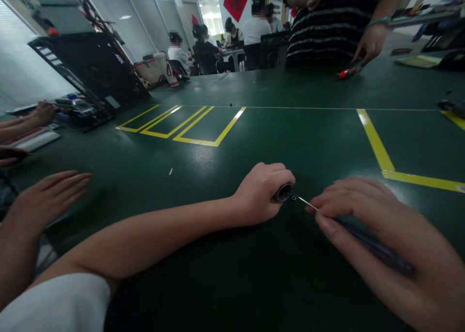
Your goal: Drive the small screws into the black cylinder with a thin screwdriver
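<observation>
My left hand (262, 191) is closed in a fist around a dark cylindrical part (282, 193), whose round, hollow end faces right. Most of that part is hidden in my fingers. A small dark ring-like piece (293, 198) shows beside its rim. My right hand (378, 225) grips a screwdriver (378, 249) with a dark handle between thumb and fingers. Its thin metal shaft points left, and the tip reaches the rim of the cylindrical part; whether it sits in a screw is too small to tell.
Yellow tape (198, 142) marks boxes on the dark green table (203, 177). Another person's hand (54, 191) rests at the left. Across the table, a person in a striped top touches a red tool (348, 73). A large black frame (90, 70) stands back left.
</observation>
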Available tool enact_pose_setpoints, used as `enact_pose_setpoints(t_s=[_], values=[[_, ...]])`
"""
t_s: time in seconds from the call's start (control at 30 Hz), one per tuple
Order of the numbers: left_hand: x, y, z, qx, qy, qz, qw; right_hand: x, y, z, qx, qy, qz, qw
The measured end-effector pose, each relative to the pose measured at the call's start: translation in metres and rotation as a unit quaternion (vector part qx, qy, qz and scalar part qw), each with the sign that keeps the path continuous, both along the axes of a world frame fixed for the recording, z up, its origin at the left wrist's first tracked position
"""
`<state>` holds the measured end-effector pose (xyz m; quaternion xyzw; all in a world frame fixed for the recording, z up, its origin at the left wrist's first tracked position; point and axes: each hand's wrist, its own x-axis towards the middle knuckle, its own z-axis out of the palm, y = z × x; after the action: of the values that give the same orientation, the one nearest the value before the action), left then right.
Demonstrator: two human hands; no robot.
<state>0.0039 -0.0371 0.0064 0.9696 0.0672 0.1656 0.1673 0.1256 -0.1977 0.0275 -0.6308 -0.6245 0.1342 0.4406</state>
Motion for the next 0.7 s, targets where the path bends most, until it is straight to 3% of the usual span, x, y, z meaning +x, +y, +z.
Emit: enact_pose_setpoints(t_s=[0.07,0.17,0.27,0.43,0.7], values=[[0.000,0.000,0.000,0.018,0.009,-0.004,1.000,-0.002,-0.002,0.001,0.043,-0.073,0.028,0.996],[-0.001,-0.001,0.002,0.043,0.022,-0.013,0.999,0.000,-0.001,0.003,0.019,-0.057,0.026,0.998],[-0.001,-0.003,0.004,0.055,0.034,-0.029,0.998,0.007,0.004,0.004,-0.060,0.081,-0.013,0.995],[-0.001,-0.003,0.005,0.034,0.032,-0.027,0.999,0.015,0.012,0.001,-0.108,0.339,-0.044,0.934],[0.000,0.001,0.001,-0.033,-0.007,-0.009,0.999,0.010,0.017,-0.002,-0.134,0.474,-0.063,0.868]])
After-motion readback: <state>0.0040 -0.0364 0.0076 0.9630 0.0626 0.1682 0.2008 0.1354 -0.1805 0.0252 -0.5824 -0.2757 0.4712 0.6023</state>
